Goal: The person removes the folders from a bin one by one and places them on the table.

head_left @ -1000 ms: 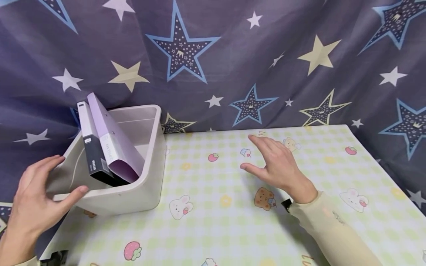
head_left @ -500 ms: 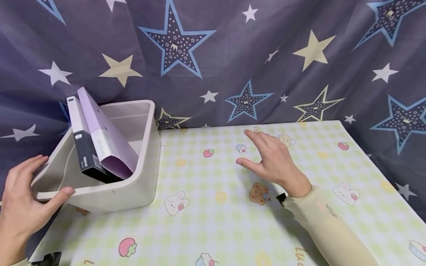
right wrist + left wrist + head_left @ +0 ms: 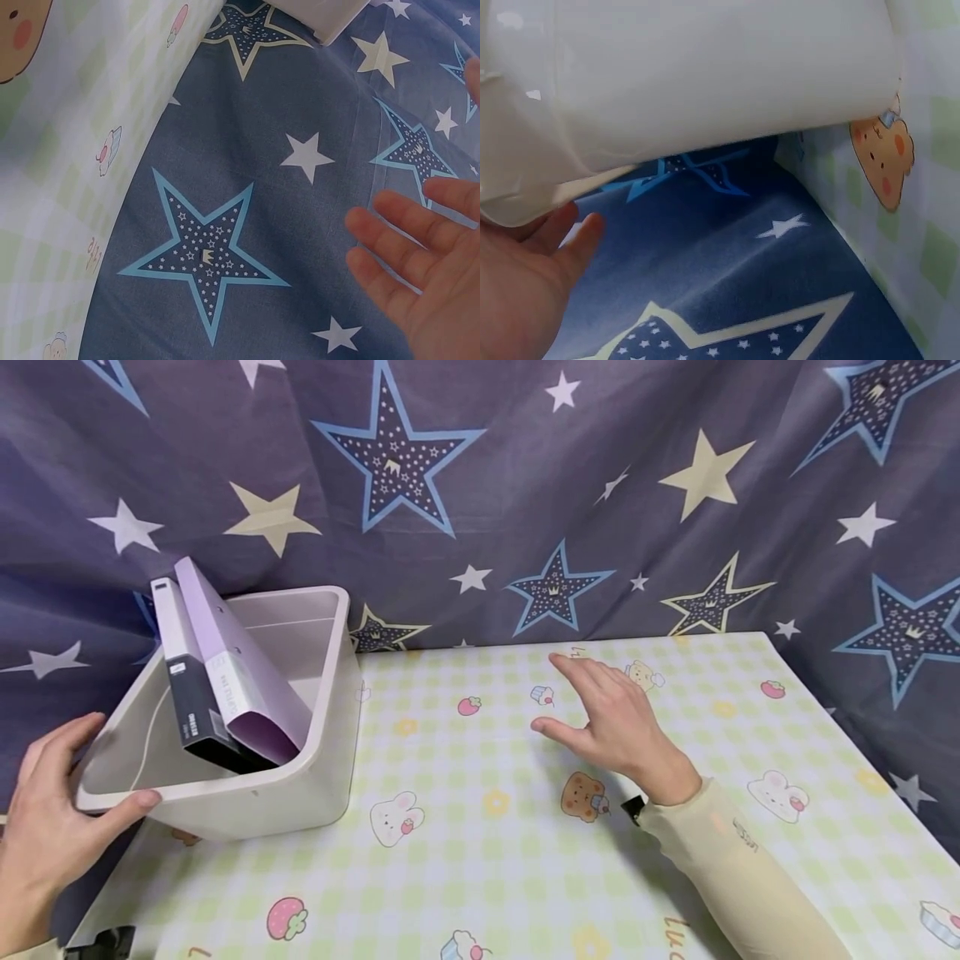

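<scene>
A pale grey plastic bin (image 3: 247,814) stands at the left of the table. Two binders lean inside it, one black and white (image 3: 193,702) and one purple (image 3: 251,681). My left hand (image 3: 63,806) is at the bin's near left corner, thumb along the front rim and fingers at the left side. In the left wrist view the left hand (image 3: 536,274) has its fingertips right by the rim, spread and not curled round it. My right hand (image 3: 618,727) hovers over the table, fingers extended and thumb apart, holding nothing.
A table cover (image 3: 450,860) with green checks and cartoon prints spreads under the bin. A dark blue star-patterned cloth (image 3: 510,485) hangs behind and beside the table. Black straps (image 3: 633,810) show at the wrists.
The head view has shifted slightly. My left hand has slid a little left along the bin's corner, its thumb covering less of the rim. The binders and right hand stay put.
</scene>
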### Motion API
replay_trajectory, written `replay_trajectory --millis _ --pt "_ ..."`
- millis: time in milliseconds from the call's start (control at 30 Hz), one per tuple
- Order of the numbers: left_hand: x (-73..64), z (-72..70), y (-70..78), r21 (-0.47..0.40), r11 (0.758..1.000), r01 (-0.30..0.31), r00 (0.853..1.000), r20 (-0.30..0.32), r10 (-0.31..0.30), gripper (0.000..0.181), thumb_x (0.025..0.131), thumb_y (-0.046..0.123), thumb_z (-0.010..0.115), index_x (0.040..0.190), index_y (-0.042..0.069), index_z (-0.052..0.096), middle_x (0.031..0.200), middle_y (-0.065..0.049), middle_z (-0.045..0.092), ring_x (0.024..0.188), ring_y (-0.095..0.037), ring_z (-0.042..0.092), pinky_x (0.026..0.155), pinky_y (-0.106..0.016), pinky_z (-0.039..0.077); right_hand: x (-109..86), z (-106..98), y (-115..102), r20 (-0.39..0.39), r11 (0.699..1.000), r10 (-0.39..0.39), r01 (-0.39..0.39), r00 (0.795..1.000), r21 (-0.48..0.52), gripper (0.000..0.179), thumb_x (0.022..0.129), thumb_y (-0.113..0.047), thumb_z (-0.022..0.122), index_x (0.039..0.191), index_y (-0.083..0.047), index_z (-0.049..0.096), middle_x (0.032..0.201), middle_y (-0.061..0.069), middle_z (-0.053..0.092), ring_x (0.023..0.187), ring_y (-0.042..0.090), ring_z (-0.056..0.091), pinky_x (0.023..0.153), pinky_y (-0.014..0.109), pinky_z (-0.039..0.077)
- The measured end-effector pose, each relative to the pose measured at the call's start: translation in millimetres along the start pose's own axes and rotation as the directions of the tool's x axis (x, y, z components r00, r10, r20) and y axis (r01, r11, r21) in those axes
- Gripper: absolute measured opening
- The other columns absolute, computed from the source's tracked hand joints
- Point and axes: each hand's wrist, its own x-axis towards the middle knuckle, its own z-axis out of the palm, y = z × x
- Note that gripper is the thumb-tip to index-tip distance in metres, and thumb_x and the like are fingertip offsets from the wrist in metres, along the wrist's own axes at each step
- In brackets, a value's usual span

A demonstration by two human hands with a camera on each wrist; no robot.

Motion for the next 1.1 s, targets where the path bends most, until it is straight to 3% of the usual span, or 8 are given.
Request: replay_trajectory --millis 100,267,367,533,667,767,933,1100 --pt "-0.9 -0.7 -1.0 0.032 0.999 0.04 0.999 0.023 -0.041 0.095 0.056 0.012 0.085 0.141 0.005 0.044 0.14 0.021 0.039 0.122 0.01 0.029 0.1 -0.01 0.018 0.4 0 0 0.0 1.0 0.0 0.0 1.0 0.001 0.081 0.082 -0.067 0.056 0.137 -0.009 0.05 0.121 0.012 0.061 0.109 0.03 0.058 0.086 0.049 0.048" --pt "-2.9 0.1 1.4 0.098 0.988 0.121 0.99 0.064 -0.128 0.097 0.061 0.013 0.086 0.146 0.009 0.039 0.141 -0.014 0.044 0.105 0.019 0.029 0.092 -0.005 0.018 -1.0 -1 -1 0.007 1.0 0.003 -0.003 1.0 0.004 0.08 0.081 -0.066 0.058 0.138 -0.009 0.05 0.122 0.012 0.061 0.109 0.029 0.058 0.085 0.048 0.048" --pt "-5.4 0.9 2.8 0.078 0.984 0.16 0.984 0.067 -0.165 0.095 0.064 0.008 0.085 0.147 0.012 0.038 0.138 -0.004 0.047 0.097 0.02 0.032 0.084 -0.001 0.022 -2.4 -1 -1 0.002 1.0 0.006 -0.006 1.0 0.005 0.08 0.081 -0.066 0.057 0.137 -0.009 0.05 0.121 0.012 0.061 0.108 0.029 0.058 0.085 0.048 0.048" --pt "-8.4 2.2 2.9 -0.148 0.979 0.139 0.99 0.01 -0.139 0.09 0.059 -0.024 0.073 0.141 0.001 0.044 0.132 0.01 0.05 0.101 0.004 0.05 0.078 -0.001 0.04 -2.0 0 -1 -0.001 1.0 0.002 -0.002 1.0 0.005 0.08 0.082 -0.066 0.057 0.137 -0.009 0.05 0.122 0.012 0.061 0.109 0.029 0.058 0.085 0.048 0.048" --pt "-10.5 2.5 0.2 -0.465 0.882 0.075 0.995 -0.021 -0.096 0.083 0.056 -0.037 0.061 0.133 -0.014 0.044 0.131 -0.01 0.051 0.107 -0.01 0.055 0.079 -0.007 0.047 -1.1 0 -2 0.004 1.0 -0.002 0.002 1.0 0.007 0.079 0.081 -0.065 0.059 0.137 -0.009 0.051 0.121 0.012 0.062 0.108 0.028 0.058 0.084 0.047 0.049" --pt "-12.4 2.0 -0.1 -0.537 0.837 0.103 0.991 -0.017 -0.133 0.078 0.06 -0.037 0.058 0.133 -0.014 0.044 0.126 -0.01 0.053 0.102 -0.01 0.056 0.079 -0.008 0.047 -0.6 1 -3 0.004 1.0 -0.001 0.001 1.0 0.009 0.079 0.081 -0.064 0.059 0.136 -0.008 0.051 0.121 0.012 0.061 0.108 0.029 0.058 0.084 0.048 0.049" --pt "-14.7 -0.8 -0.3 -0.307 0.937 0.168 0.985 0.015 -0.172 0.083 0.062 -0.035 0.06 0.137 -0.005 0.044 0.119 0.001 0.054 0.091 0.0 0.057 0.071 -0.004 0.046 0.5 2 -3 0.007 1.0 -0.005 0.005 1.0 0.009 0.079 0.081 -0.063 0.06 0.137 -0.009 0.051 0.122 0.011 0.061 0.109 0.028 0.058 0.085 0.047 0.049" --pt "-16.3 -3.9 -4.2 -0.293 0.941 0.171 0.985 0.065 -0.159 0.082 0.066 -0.031 0.063 0.139 0.001 0.043 0.117 0.005 0.052 0.087 0.005 0.057 0.067 -0.004 0.046 0.0 4 -4 0.011 1.0 -0.012 0.012 1.0 0.01 0.079 0.081 -0.064 0.059 0.137 -0.01 0.05 0.121 0.011 0.062 0.109 0.028 0.058 0.085 0.048 0.049"
